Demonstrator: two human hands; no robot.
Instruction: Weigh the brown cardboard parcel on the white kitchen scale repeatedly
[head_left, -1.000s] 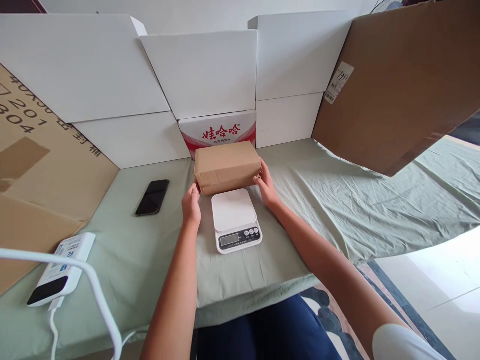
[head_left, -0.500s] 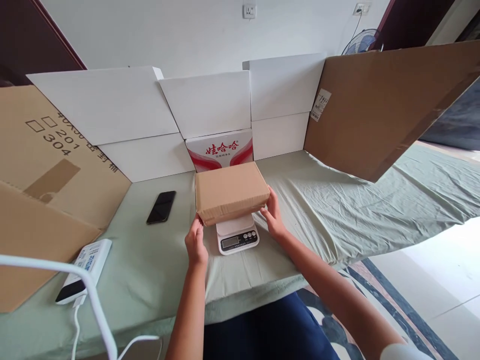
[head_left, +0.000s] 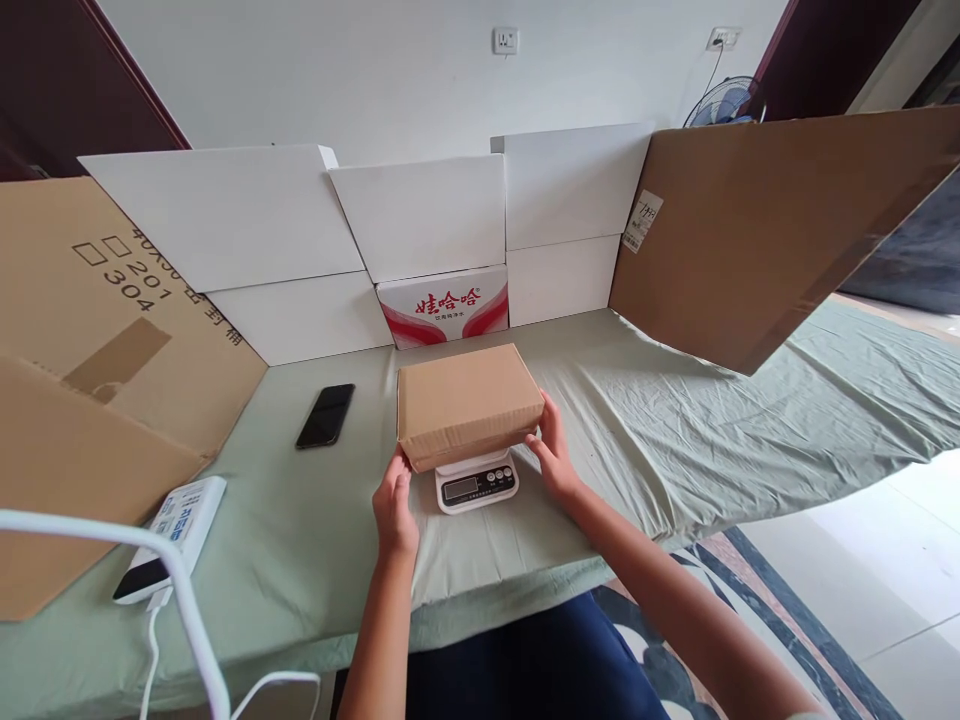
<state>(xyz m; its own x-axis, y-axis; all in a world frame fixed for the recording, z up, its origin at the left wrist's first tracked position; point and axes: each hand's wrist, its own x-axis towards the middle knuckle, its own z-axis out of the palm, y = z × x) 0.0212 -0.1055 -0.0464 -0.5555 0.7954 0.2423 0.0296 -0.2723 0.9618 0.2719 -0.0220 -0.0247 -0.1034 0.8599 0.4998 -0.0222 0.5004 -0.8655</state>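
We sit at a table draped in green cloth [head_left: 675,420], walled by white panels [head_left: 225,215] and brown cardboard sheets [head_left: 757,225]. Our brown cardboard box [head_left: 466,403] rests on the white kitchen scale [head_left: 477,482], hiding its platform. Our left hand [head_left: 395,508] and right hand [head_left: 553,455] press its ends, fingers clamped. A black phone [head_left: 325,415] lies left.

I think I am in a room of a home used for packing parcels, because I see flat cartons [head_left: 757,225], a small scale [head_left: 477,484], a wall socket [head_left: 505,41] and a fan [head_left: 724,103].
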